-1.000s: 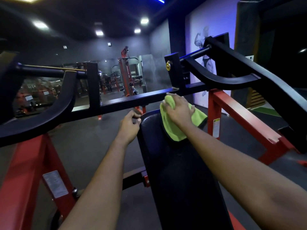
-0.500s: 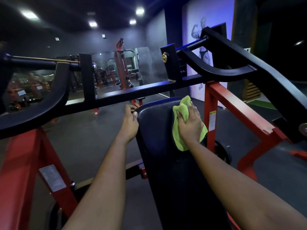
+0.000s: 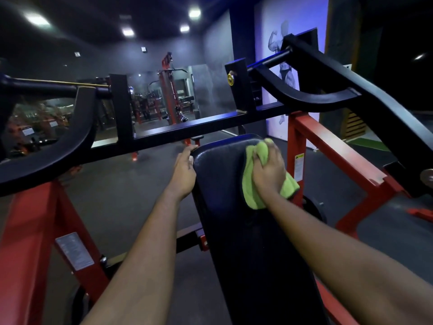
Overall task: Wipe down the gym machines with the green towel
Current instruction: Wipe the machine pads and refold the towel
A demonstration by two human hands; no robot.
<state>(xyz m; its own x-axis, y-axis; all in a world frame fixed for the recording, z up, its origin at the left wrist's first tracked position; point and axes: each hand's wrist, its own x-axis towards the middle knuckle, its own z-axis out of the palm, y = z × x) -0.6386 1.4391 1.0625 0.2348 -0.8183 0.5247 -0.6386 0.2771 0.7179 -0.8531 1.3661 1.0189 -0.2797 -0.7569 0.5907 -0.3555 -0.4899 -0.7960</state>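
Two hands meet one black padded vinyl backrest: the right hand clutches one bunched lime-green cloth towel at the backrest's upper right, and the left hand grips its upper-left edge.

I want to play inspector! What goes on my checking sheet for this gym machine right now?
Surface: black pad, tilted, with its top right part under the towel.
Job's things: green towel, bunched on the pad's upper right side and hanging over its edge.
Clutter: nothing seen.
Grips: left grip holds the pad's top left corner; right grip clutches the towel against the pad.
Cables: nothing seen.
Surroundings: red frame with a warning sticker, black bar past the pad, far machines behind, poster on the wall.
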